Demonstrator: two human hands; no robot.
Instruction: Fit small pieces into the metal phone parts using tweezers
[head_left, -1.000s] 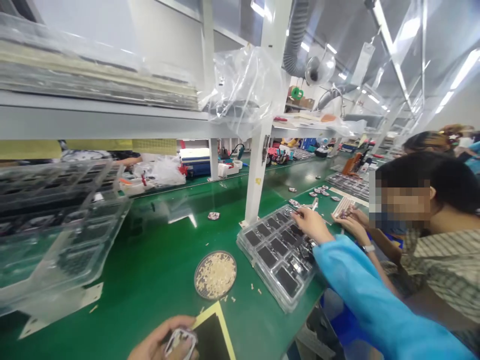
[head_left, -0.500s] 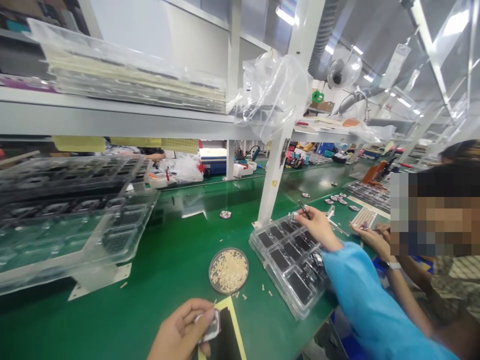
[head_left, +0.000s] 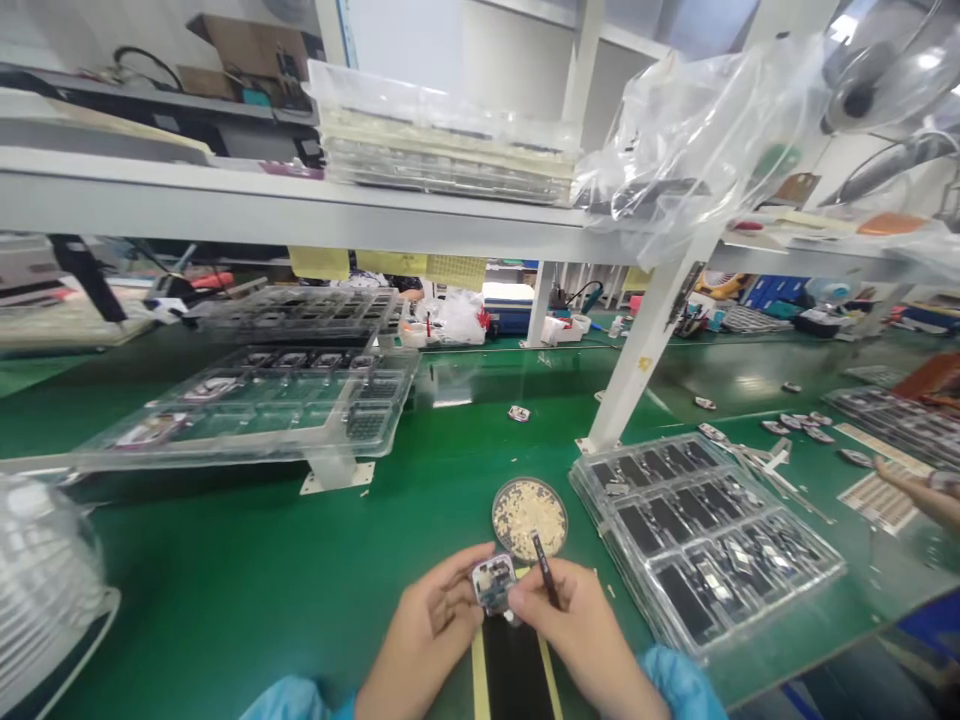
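My left hand (head_left: pixel 427 635) pinches a small square circuit part (head_left: pixel 493 582) at the near edge of the green table. My right hand (head_left: pixel 574 625) meets it from the right, fingers closed on dark tweezers (head_left: pixel 545 571) and touching the part. Both hands hover over a black mat with yellow edges (head_left: pixel 517 670). Just beyond them sits a round dish (head_left: pixel 529 506) of small pale bits. A clear tray (head_left: pixel 705 525) of black parts lies to the right.
Stacked clear trays (head_left: pixel 270 400) stand on a raised stand at the left. A white post (head_left: pixel 637 350) holds up a shelf (head_left: pixel 300 205) with more trays and plastic bags. Another person's hand (head_left: pixel 911 490) works at the far right. Loose parts (head_left: pixel 795 420) lie beyond the tray.
My right hand came back from the tray with the tweezers and joined the left hand on the part. The view swung left and down, so the neighbouring person is mostly out of view.
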